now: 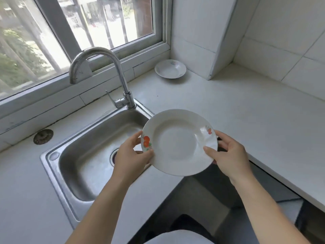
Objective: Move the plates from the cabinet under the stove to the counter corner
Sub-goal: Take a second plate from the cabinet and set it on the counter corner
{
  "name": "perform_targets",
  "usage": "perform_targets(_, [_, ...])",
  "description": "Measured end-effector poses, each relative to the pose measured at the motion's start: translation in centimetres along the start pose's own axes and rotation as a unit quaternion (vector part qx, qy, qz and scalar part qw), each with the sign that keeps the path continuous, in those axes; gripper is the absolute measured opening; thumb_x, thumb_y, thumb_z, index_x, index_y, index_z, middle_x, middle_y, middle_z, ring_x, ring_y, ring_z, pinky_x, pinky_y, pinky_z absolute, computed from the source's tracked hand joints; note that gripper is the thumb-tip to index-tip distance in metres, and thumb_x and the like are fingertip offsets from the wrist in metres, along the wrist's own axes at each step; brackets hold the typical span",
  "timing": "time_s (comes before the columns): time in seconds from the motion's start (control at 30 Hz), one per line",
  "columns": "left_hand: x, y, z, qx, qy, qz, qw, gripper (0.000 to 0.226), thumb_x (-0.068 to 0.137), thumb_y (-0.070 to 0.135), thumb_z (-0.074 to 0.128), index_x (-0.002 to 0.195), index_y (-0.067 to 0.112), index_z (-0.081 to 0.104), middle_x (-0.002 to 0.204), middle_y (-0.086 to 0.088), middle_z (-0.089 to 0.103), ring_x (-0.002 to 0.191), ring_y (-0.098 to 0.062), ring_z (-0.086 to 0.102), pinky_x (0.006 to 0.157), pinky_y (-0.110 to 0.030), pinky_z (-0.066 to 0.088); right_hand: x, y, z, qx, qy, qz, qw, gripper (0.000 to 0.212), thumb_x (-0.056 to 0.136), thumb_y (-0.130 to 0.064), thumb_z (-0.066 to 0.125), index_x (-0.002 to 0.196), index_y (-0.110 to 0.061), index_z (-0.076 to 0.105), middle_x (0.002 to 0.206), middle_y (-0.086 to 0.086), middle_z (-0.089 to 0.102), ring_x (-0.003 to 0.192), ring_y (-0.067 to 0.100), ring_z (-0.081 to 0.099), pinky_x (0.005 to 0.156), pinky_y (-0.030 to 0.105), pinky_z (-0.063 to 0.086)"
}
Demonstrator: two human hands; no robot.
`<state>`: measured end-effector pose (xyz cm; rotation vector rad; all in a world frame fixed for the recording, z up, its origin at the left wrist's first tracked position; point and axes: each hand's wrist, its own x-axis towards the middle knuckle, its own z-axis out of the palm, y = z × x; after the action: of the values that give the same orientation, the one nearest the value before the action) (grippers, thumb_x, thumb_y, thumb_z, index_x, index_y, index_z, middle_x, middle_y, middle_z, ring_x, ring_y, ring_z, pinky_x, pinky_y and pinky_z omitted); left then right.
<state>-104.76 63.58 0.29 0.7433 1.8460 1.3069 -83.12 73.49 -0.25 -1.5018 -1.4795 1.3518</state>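
I hold a white plate with orange fruit prints on its rim, in the air above the counter's inner edge, just right of the sink. My left hand grips its left rim and my right hand grips its right rim. The plate tilts slightly toward me. A second white plate with a faint flower print lies flat in the counter corner, under the window and beside the tiled pillar. It is well apart from the held plate.
A steel sink lies to the left, with a tall curved tap at its back right corner. The white L-shaped counter runs right along the tiled wall. A round drain cover sits left of the sink. Dark floor shows below.
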Motion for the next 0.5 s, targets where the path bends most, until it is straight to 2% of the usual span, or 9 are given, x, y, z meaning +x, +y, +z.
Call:
perform_targets(0.1, [1.8, 0.9, 0.3, 0.016, -0.016, 0.001, 1.000, 0.049, 0.077, 0.002, 0.065, 0.103, 0.042, 0.058, 0.092, 0.025, 0.065, 0.054, 0.001, 0.061, 0.056, -0.021, 0.049, 1.8, -0.3, 0.2, -0.011, 0.006, -0.002, 1.000, 0.052, 0.076, -0.010, 0.072, 0.117, -0.038, 0.059, 0.091, -0.014, 0.072, 0.085, 0.017, 0.068, 0.083, 0.046, 0.056])
perform_targets(0.2, [4.3, 1.3, 0.8, 0.042, -0.020, -0.009, 0.999, 0.051, 0.076, 0.002, 0.066, 0.097, 0.047, 0.054, 0.091, 0.026, 0.064, 0.057, -0.001, 0.064, 0.058, -0.025, 0.050, 4.6, -0.7, 0.5, 0.005, -0.005, 0.009, 1.000, 0.055, 0.077, -0.008, 0.072, 0.123, -0.033, 0.057, 0.101, -0.009, 0.070, 0.085, 0.012, 0.068, 0.073, 0.038, 0.059])
perform_targets(0.33, [8.2, 2.1, 2.2, 0.077, -0.029, -0.030, 0.996, 0.056, 0.074, 0.006, 0.068, 0.089, 0.057, 0.050, 0.094, 0.029, 0.063, 0.071, -0.009, 0.069, 0.079, -0.038, 0.057, 9.6, -1.4, 0.8, 0.013, -0.023, 0.018, 0.999, 0.056, 0.078, -0.007, 0.072, 0.126, -0.031, 0.056, 0.102, -0.009, 0.065, 0.087, 0.009, 0.064, 0.059, 0.024, 0.055])
perform_targets(0.43, [11.6, 3.4, 3.9, 0.082, -0.024, -0.040, 0.996, 0.051, 0.073, 0.005, 0.068, 0.091, 0.052, 0.057, 0.093, 0.025, 0.065, 0.077, -0.014, 0.070, 0.078, -0.038, 0.056, 14.2, -2.5, 0.3, 0.012, -0.046, 0.014, 0.999, 0.055, 0.078, -0.004, 0.070, 0.125, -0.030, 0.056, 0.098, -0.012, 0.063, 0.087, 0.007, 0.063, 0.058, 0.023, 0.055])
perform_targets(0.5, [13.8, 4.4, 5.4, 0.074, -0.009, -0.048, 0.996, 0.049, 0.071, 0.005, 0.070, 0.090, 0.049, 0.059, 0.090, 0.021, 0.067, 0.072, -0.012, 0.068, 0.078, -0.039, 0.057, 17.5, -3.3, -0.2, 0.012, -0.062, 0.008, 0.998, 0.055, 0.078, -0.003, 0.070, 0.125, -0.030, 0.056, 0.097, -0.011, 0.064, 0.087, 0.009, 0.064, 0.059, 0.024, 0.056])
